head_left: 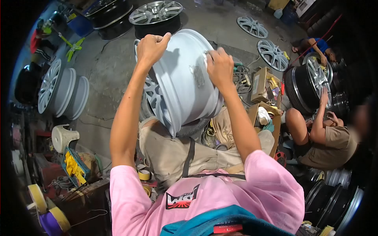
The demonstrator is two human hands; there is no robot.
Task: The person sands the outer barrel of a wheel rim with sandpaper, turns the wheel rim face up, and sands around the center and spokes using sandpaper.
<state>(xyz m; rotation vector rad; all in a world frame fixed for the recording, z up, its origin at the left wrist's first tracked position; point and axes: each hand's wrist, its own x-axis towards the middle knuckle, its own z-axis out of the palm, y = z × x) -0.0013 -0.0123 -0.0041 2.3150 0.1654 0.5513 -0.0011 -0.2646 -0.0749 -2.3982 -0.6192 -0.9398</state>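
A light grey wheel rim [185, 74] stands tilted on its side in front of my knees, its spoked face turned left. A rough dark patch [197, 76] marks its barrel. At the rim's upper left edge, my left hand [153, 48] is closed around the lip. My right hand [220, 67] presses on the barrel's right side with curled fingers, slightly smeared by motion. Something pale shows at those fingertips, too small to make out. Beneath the rim a dark tyre [193, 129] is partly hidden.
Cardboard boxes [264, 84] with supplies stand to the right, beside a coiled cable [242, 78]. A co-worker [327, 145] handles another wheel [319, 74] there. More grey rims [63, 92] stand at left, near a white stool [64, 137] and a teal basket [73, 167].
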